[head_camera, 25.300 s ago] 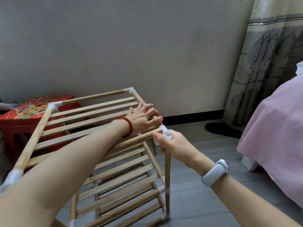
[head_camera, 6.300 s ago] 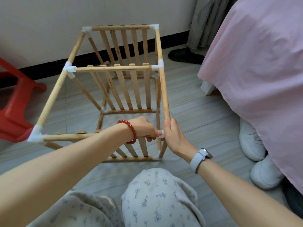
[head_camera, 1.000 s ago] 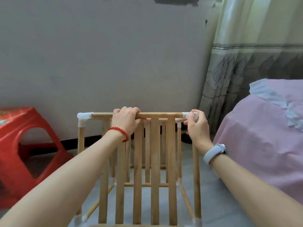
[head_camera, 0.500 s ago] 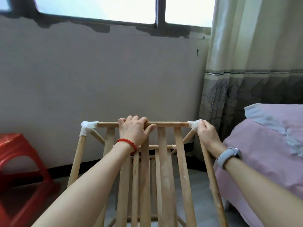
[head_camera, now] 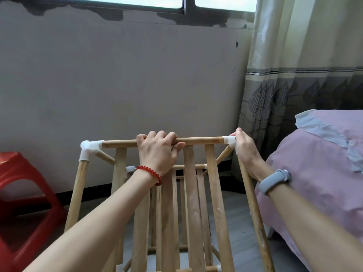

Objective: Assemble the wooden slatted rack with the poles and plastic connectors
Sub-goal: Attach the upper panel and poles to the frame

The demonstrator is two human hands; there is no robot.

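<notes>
Rack [head_camera: 192, 203] stands on the floor between red stool [head_camera: 21, 203] and bed [head_camera: 322, 173]. Our left hand [head_camera: 159, 152] grips the top pole [head_camera: 198, 141]; right hand [head_camera: 245, 150] clasps the corner connector [head_camera: 228, 140]. Risk: tilting it could work poles loose from push-fit connectors.

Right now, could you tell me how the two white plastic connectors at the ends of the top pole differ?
The left connector is fully exposed and untouched; the right connector is gripped by the right hand and partly hidden. The left hand grips the top pole between them. Both are white corner joints.
</notes>
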